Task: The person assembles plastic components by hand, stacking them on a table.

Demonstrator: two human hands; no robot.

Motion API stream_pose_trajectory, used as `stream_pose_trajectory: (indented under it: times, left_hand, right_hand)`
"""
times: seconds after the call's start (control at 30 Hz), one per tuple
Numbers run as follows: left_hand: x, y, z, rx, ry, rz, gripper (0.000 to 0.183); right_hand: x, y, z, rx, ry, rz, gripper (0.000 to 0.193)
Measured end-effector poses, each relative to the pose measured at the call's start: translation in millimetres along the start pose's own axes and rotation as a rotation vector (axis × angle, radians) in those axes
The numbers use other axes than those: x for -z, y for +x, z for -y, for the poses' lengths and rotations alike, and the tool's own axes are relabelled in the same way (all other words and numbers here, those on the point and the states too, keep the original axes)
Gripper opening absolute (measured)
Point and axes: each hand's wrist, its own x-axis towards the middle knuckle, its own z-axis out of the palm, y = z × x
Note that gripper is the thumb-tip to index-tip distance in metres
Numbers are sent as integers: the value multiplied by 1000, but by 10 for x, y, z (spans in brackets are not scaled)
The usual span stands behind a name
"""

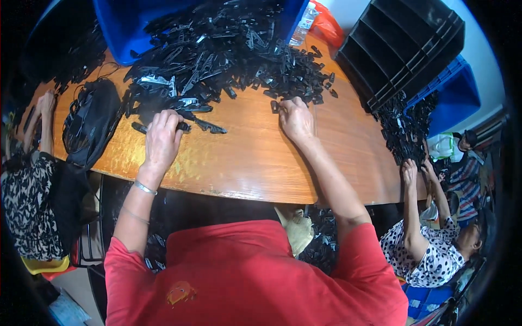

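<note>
My left hand is closed over a long black plastic part, whose ends show on both sides of the fingers. It rests at the near edge of a big heap of black plastic parts. Some slim black clips lie beside that hand. To the right, my right hand has its fingers curled down at the front of the heap's small black pieces. One small black piece sits against its fingertips, and the inside of the grip is hidden.
A tipped blue bin surrounds the heap on the wooden table. A black bag lies at left. A bottle, red plastic bag and black tray rack stand behind. Co-workers' hands work on both sides.
</note>
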Motion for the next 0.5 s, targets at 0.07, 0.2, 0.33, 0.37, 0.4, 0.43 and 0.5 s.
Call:
stream_pose_trajectory:
  times: [0.07, 0.2, 0.33, 0.37, 0.4, 0.43, 0.5]
  left_hand:
    - [42, -89, 19, 25, 4, 21, 44]
    - [66, -262, -1, 172, -261, -139, 42]
    - [-53, -505, -41, 460, -705, -255, 47]
    - [-35, -554, -49, 452, -646, -234, 47]
    - [-23, -598, -64, 477, -600, -182, 48]
    - [-23, -607, -53, 456, -523, -153, 50]
    - [62, -537, -147, 401, -386, -74, 52]
  right_hand:
    - [-119, -7, 205, 76, 70, -31, 12]
    - [-190, -8, 492, 163, 235, 135, 15]
    - [-233, 18, 600, 71, 319, 96, 22]
    - [-217, 43, 694, 76, 336, 107, 22]
    - [-193, 76, 780, 46, 291, 147, 26]
    - [-182, 94, 868, 12, 244, 183, 30]
    - [-244, 128, 985, 8, 231, 191, 37]
